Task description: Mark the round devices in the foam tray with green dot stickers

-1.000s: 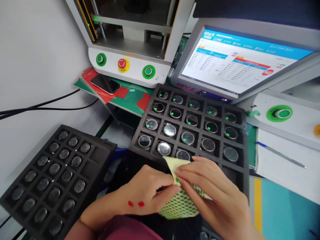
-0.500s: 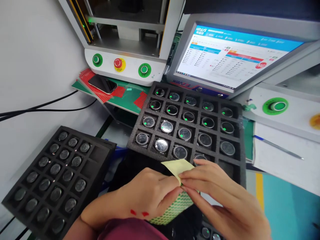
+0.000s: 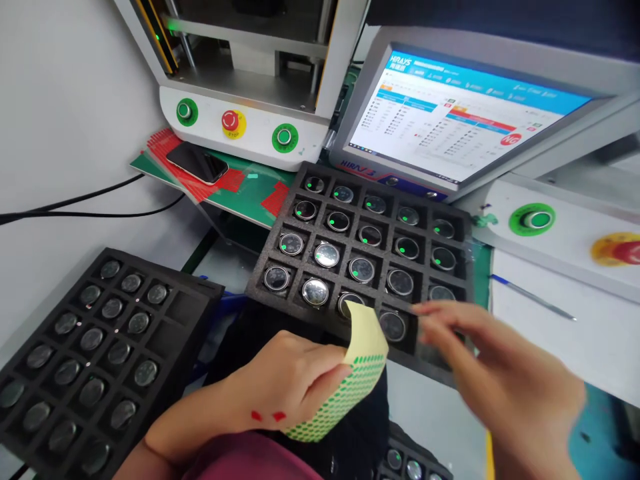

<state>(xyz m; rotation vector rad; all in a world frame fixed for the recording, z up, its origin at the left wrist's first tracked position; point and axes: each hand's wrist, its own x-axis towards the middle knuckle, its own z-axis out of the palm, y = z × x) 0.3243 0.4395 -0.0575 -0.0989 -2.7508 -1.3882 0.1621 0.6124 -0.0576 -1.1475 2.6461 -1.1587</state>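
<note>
My left hand (image 3: 295,383) pinches a pale yellow sheet of small green dot stickers (image 3: 367,337), its bare upper end curling upward. My right hand (image 3: 500,373) is over the right front part of the dark foam tray (image 3: 320,319), thumb and forefinger pressed together. What lies between those fingertips, if anything, is too small to make out. The tray's compartments hold round watch faces (image 3: 393,325), many in the rear rows bearing a green dot. Several front ones, such as the shiny watch face (image 3: 315,292), show no dot. Part of the tray's right front corner is hidden by my right hand.
A second foam tray (image 3: 165,303) of round watch faces stands at left, another (image 3: 387,437) at the bottom. Behind are a press machine with buttons (image 3: 284,137), a monitor (image 3: 450,120) and a phone (image 3: 197,163). A pen (image 3: 533,297) lies on white paper at right.
My right hand has come away from the sticker sheet and moved right, over the tray. The sheet, still in my left hand, now stands up more at its free end. The view has shifted slightly.
</note>
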